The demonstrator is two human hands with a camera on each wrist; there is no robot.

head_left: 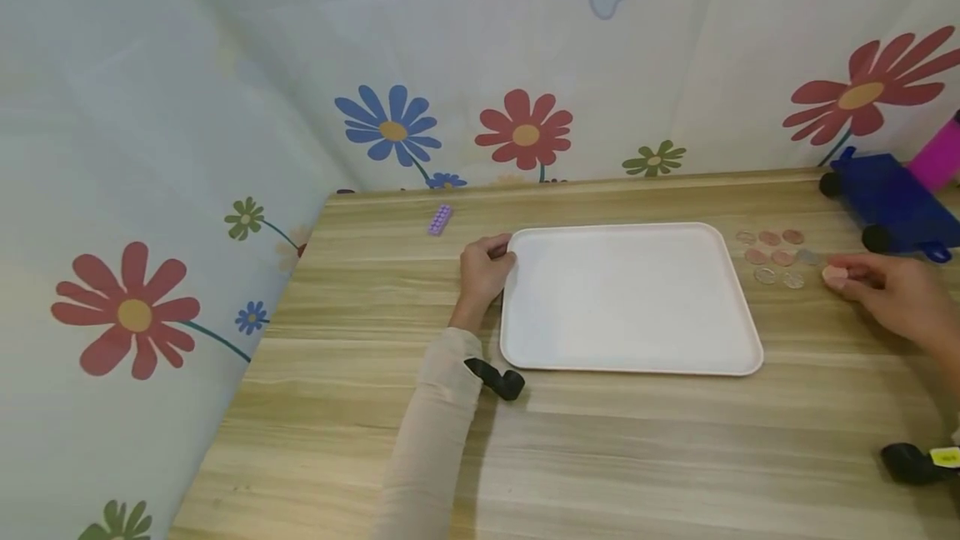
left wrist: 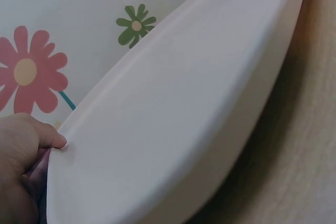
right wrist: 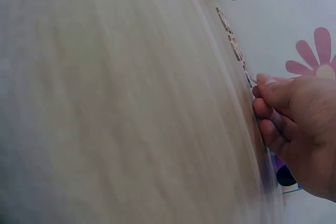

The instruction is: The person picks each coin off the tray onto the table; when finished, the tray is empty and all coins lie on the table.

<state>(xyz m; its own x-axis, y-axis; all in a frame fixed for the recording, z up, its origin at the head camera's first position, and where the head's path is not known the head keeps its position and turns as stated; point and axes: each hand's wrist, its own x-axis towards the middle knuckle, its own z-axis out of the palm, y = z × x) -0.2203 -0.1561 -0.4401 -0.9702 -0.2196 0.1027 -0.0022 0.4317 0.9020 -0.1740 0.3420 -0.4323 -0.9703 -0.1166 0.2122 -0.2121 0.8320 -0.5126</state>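
Note:
A white rectangular tray (head_left: 626, 298) lies on the wooden table. My left hand (head_left: 483, 277) grips its left rim near the far corner; in the left wrist view the thumb (left wrist: 56, 139) lies over the edge and the other fingers are mostly hidden. Right of the tray, several small round coins (head_left: 782, 258), some copper-coloured and some silvery, lie flat in loose rows. Beside them my right hand (head_left: 896, 294) pinches a pale copper-coloured coin (head_left: 832, 276) between thumb and fingers, low over the table. In the right wrist view only a sliver shows at the fingertips.
A blue wheeled toy (head_left: 900, 202) stands at the back right, with a bright pink object (head_left: 937, 152) behind it. A small purple studded brick (head_left: 440, 219) lies at the back left. Flower-printed cloth (head_left: 600, 90) hangs behind the table (head_left: 637, 457) and along its left side.

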